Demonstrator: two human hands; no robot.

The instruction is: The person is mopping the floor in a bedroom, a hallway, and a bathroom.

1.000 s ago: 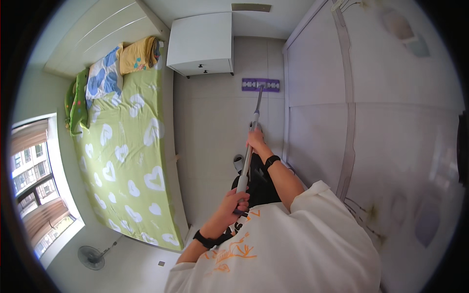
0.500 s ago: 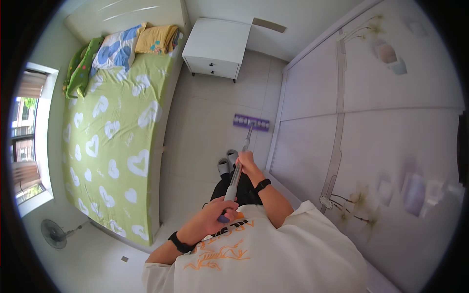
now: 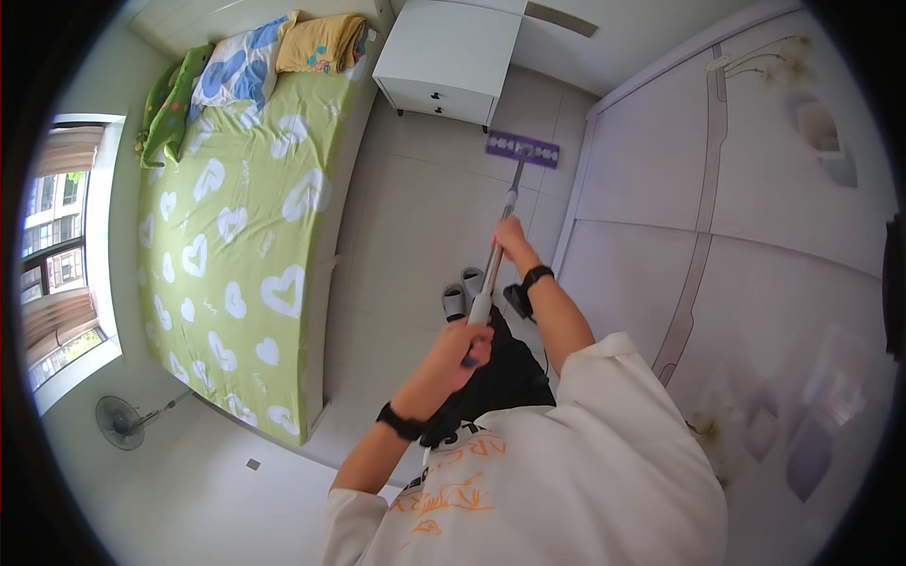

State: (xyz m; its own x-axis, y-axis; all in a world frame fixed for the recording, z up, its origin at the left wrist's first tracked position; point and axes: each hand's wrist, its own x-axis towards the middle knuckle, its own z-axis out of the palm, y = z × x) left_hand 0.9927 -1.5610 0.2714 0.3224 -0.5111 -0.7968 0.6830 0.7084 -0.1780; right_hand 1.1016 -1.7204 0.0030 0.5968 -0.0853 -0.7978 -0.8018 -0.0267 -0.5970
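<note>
I grip the mop (image 3: 492,271) by its pole, my left hand (image 3: 456,351) wrapped around the near end, my right hand (image 3: 510,236) closed around it farther along. Its flat purple head (image 3: 523,149) is on the floor (image 3: 406,208), near the far white nightstand (image 3: 448,57), between bed (image 3: 226,283) at left and wardrobe (image 3: 642,170) at right.

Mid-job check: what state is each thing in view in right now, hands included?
Left hand: closed around the near end of the pole
Right hand: closed around the pole, farther along
Pole: tilted
Mop head: flat on the floor
Drawers: shut
Wardrobe doors: look shut
Curtains: parted
Sheet: spread, lightly creased
Fan: running or not, cannot tell
</note>
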